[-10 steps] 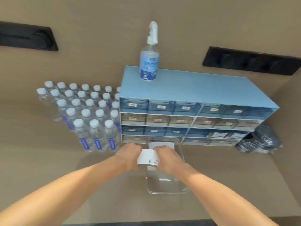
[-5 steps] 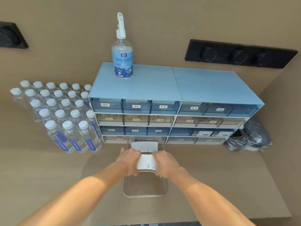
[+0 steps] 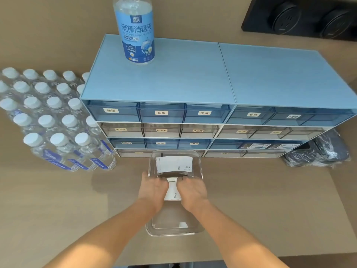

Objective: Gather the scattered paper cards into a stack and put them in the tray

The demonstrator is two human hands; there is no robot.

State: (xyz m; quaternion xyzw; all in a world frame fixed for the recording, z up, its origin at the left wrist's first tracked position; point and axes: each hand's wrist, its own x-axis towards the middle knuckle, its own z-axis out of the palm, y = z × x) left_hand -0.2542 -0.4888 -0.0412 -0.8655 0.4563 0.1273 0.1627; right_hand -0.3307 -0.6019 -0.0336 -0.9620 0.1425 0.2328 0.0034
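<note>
Stack of paper cards pinched from both sides, low over the middle of the clear plastic tray, probably to keep the edges square on the way down. Left hand clamped on the stack's left edge, right hand clamped on its right, each grip closed on the cards. One more card stack already lying at the tray's far end, so two stacks counted, plus one small white piece at the near end. Tray sitting on the tabletop, far rim just beside the blue drawer cabinet. One disinfectant bottle standing on top. Off left, a block of capped water bottles, too many cut off for a firm count.
</note>
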